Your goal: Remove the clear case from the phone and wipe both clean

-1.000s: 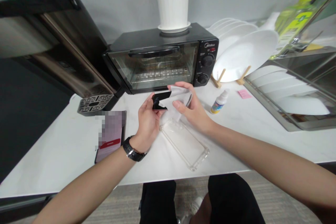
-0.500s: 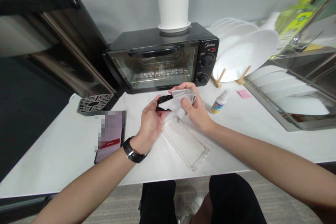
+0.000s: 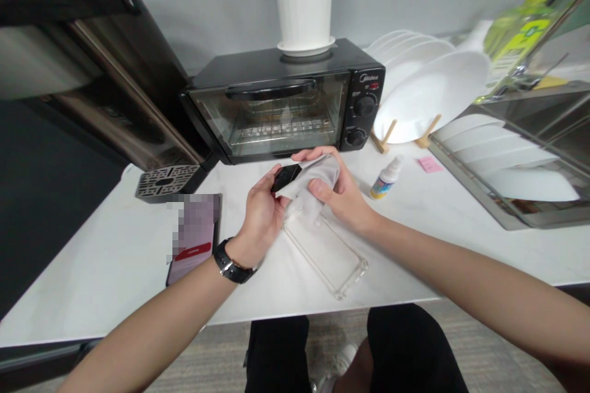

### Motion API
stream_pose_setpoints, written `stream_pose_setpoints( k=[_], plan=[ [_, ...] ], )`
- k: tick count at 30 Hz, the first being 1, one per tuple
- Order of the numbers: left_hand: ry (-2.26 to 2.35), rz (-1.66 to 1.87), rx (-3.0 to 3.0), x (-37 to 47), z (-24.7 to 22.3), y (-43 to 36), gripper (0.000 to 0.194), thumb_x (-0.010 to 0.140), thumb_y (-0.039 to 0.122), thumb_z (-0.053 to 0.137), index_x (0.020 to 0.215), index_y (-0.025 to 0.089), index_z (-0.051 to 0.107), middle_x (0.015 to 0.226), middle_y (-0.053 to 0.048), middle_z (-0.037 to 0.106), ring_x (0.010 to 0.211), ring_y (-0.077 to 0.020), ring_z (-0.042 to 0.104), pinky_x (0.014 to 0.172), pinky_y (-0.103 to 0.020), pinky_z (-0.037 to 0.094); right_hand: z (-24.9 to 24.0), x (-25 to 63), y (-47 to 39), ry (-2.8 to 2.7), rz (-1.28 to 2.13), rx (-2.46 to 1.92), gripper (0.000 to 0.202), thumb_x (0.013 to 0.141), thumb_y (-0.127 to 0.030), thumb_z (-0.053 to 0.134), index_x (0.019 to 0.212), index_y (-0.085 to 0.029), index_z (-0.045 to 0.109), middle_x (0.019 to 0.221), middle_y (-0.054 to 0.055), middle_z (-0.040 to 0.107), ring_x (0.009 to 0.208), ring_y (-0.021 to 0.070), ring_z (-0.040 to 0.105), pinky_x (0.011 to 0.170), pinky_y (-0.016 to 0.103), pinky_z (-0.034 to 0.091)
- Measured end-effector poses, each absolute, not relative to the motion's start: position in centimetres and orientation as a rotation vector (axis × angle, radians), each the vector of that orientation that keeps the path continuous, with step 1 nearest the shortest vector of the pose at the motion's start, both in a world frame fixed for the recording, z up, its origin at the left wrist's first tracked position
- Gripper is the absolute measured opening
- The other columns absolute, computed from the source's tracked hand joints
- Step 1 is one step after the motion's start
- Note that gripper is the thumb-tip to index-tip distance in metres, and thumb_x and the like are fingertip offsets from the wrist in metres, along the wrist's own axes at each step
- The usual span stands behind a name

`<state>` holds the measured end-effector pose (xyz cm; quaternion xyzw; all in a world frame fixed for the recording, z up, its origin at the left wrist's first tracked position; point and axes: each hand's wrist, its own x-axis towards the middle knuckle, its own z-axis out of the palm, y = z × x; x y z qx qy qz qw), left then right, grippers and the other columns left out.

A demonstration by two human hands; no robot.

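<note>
My left hand (image 3: 263,212) is closed on one end of a black phone (image 3: 286,178). A pale grey cloth (image 3: 318,177) is wrapped round the phone's other end, and my right hand (image 3: 340,187) is closed on it, thumb on the near side. Most of the phone is hidden under the cloth. Below my hands, a clear phone case (image 3: 329,255) lies on the white counter (image 3: 258,301). A small spray bottle (image 3: 386,178) stands upright to the right of my right hand. Left of my left wrist lies another phone (image 3: 196,239), its screen partly blurred out.
A black toaster oven (image 3: 276,110) stands behind my hands, with a white ribbed pot (image 3: 304,0) on top. At left is a tall dark appliance with a drip tray (image 3: 168,181). White plates (image 3: 428,92) lean in a rack near the sink (image 3: 507,209). A pink note (image 3: 430,164) lies on the counter.
The cloth has shifted slightly left and down over the phone, and its folds have changed. The phone has tilted a little in my left hand. Objects on the counter stay put.
</note>
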<state>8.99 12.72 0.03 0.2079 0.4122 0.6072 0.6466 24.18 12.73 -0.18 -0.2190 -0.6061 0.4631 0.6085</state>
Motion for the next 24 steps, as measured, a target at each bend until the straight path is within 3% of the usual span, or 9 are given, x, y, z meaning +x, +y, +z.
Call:
stream_pose_setpoints(
  k=[4, 6, 9, 12, 15, 18, 24],
  plan=[
    [0.979, 1.42, 0.481, 9.07, 0.14, 12.83, 0.025, 0.101, 0.008, 0.05, 0.113, 0.01, 0.072, 0.096, -0.007, 0.077, 0.066, -0.0077, 0.069, 0.059, -0.015, 0.058, -0.18, 24.33, 13.16, -1.371, 1.052, -0.528, 0.034, 0.1, -0.062, 0.06, 0.103, -0.028, 0.062, 0.115, 0.004, 0.075, 0.124, 0.0234, 0.067, 0.117, 0.046, 0.049],
    [0.968, 1.439, 0.472, 9.12, 0.1, 12.87, 0.024, 0.102, 0.01, 0.05, 0.11, 0.009, 0.072, 0.094, -0.008, 0.077, 0.072, -0.0093, 0.072, 0.065, -0.016, 0.06, -0.31, 24.4, 13.33, -1.354, 1.024, -0.549, 0.037, 0.105, -0.062, 0.05, 0.101, -0.027, 0.064, 0.11, 0.004, 0.075, 0.123, 0.0233, 0.068, 0.12, 0.047, 0.046],
    [0.948, 1.426, 0.513, 9.06, -0.01, 12.9, 0.022, 0.101, 0.011, 0.052, 0.11, 0.01, 0.072, 0.096, -0.007, 0.077, 0.068, -0.0086, 0.07, 0.063, -0.016, 0.058, -0.38, 24.31, 13.02, -1.395, 1.027, -0.53, 0.037, 0.097, -0.063, 0.065, 0.112, -0.029, 0.061, 0.125, 0.005, 0.073, 0.128, 0.0233, 0.065, 0.119, 0.046, 0.047],
    [0.99, 1.407, 0.514, 8.97, 0.0, 12.93, 0.024, 0.098, 0.008, 0.052, 0.111, 0.011, 0.073, 0.096, -0.006, 0.076, 0.063, -0.0076, 0.068, 0.058, -0.016, 0.056, -0.43, 24.2, 12.66, -1.445, 1.042, -0.49, 0.053, 0.083, -0.056, 0.085, 0.118, -0.03, 0.055, 0.14, 0.006, 0.066, 0.133, 0.0242, 0.061, 0.118, 0.045, 0.049],
    [0.983, 1.411, 0.48, 9.02, 0.04, 12.98, 0.023, 0.099, 0.007, 0.05, 0.108, 0.01, 0.071, 0.088, -0.005, 0.074, 0.059, -0.0063, 0.066, 0.054, -0.014, 0.054, -0.7, 24.27, 12.97, -1.414, 1.087, -0.494, 0.033, 0.097, -0.057, 0.068, 0.111, -0.029, 0.059, 0.134, 0.005, 0.07, 0.133, 0.0239, 0.062, 0.118, 0.046, 0.048],
    [0.95, 1.433, 0.478, 9.1, -0.04, 13.04, 0.021, 0.102, 0.008, 0.049, 0.108, 0.009, 0.069, 0.087, -0.005, 0.075, 0.065, -0.0072, 0.069, 0.058, -0.014, 0.057, -0.93, 24.35, 13.4, -1.327, 1.094, -0.551, 0.034, 0.104, -0.061, 0.053, 0.107, -0.029, 0.062, 0.125, 0.004, 0.075, 0.134, 0.0237, 0.063, 0.117, 0.046, 0.05],
    [0.898, 1.407, 0.513, 9.06, -0.34, 13.04, 0.026, 0.101, 0.005, 0.043, 0.097, 0.011, 0.069, 0.073, -0.002, 0.07, 0.055, -0.0066, 0.063, 0.054, -0.014, 0.054, -0.38, 24.23, 12.9, -1.43, 1.092, -0.509, 0.041, 0.092, -0.062, 0.073, 0.114, -0.029, 0.061, 0.136, 0.005, 0.07, 0.131, 0.024, 0.064, 0.117, 0.045, 0.049]
  ],
)
